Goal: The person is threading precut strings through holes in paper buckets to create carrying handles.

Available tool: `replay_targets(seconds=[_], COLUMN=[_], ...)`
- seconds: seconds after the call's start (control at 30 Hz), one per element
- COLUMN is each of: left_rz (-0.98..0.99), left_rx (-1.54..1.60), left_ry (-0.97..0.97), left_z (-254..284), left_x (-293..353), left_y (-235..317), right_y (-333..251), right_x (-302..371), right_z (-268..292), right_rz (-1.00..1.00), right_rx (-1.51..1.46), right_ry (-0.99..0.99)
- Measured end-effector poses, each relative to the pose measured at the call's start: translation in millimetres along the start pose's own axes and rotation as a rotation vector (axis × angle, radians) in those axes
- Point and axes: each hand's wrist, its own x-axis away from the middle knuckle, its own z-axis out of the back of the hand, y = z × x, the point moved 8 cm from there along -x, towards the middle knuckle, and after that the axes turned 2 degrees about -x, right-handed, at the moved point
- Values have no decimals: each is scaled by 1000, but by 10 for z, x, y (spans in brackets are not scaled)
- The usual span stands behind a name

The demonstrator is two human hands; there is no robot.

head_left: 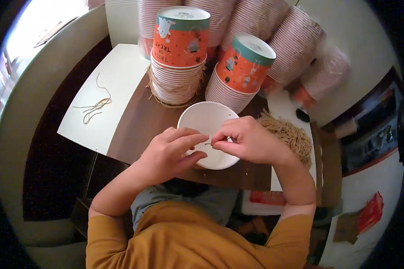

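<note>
A white paper bucket (197,115) stands mouth up on the brown tabletop, close in front of me. My right hand (249,140) is over its right side, thumb and forefinger pinched on the short end of a thin twine cord (208,144). Most of that cord is hidden. My left hand (171,149) hovers at the bucket's left side, its thumb and fingers apart, with nothing visible between them. Behind the bucket rise two stacks of upside-down buckets with orange and green printing, a left stack (180,47) and a right stack (244,67). Twine loops lie around the left stack's base.
A thick bundle of tan twine (289,136) lies on the white surface at the right. A few loose cords (96,107) rest on the white board at the left. Long sleeves of nested buckets (294,40) lean at the back. A cardboard box (330,166) stands right.
</note>
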Motion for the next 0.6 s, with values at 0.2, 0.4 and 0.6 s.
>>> replay_targets(seconds=[0.2, 0.4, 0.6], left_rz=[-147, 126, 300], left_rx=[-135, 30, 135], left_ry=[56, 110, -94], left_z=[38, 135, 107], left_x=[-72, -108, 3], left_y=[83, -109, -222], right_y=[2, 96, 85], right_x=[-49, -100, -91], right_z=[-11, -58, -63], right_rz=[14, -127, 121], right_rx=[-56, -329, -164], right_ry=[32, 168, 274])
